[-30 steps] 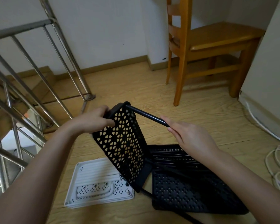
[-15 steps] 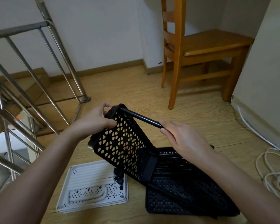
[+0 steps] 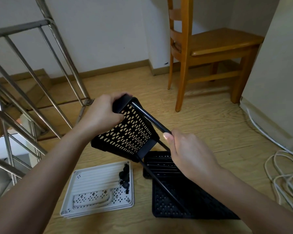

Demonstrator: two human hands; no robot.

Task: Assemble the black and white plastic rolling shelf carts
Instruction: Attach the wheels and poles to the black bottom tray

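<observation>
**Black cart: fitting pole into shelf corner**

Wood floor (image 3: 201,125): black tray stack (image 3: 193,203) on the right, white tray stack (image 3: 98,169) just left of it with black casters (image 3: 124,176) on top. Neither cart is built.

Black perforated shelf (image 3: 127,132) is held tilted in the air above both stacks. Left hand (image 3: 101,114) grips its top corner. Right hand (image 3: 188,152) is wrapped round a black pole (image 3: 149,118) whose far end meets that corner. A second pole (image 3: 159,181) hangs from the lower corner.

Likely step: seating the pole in its socket. Can't tell if it's fully home. Next: push straight along the pole's axis, left hand bracing the corner.
</observation>
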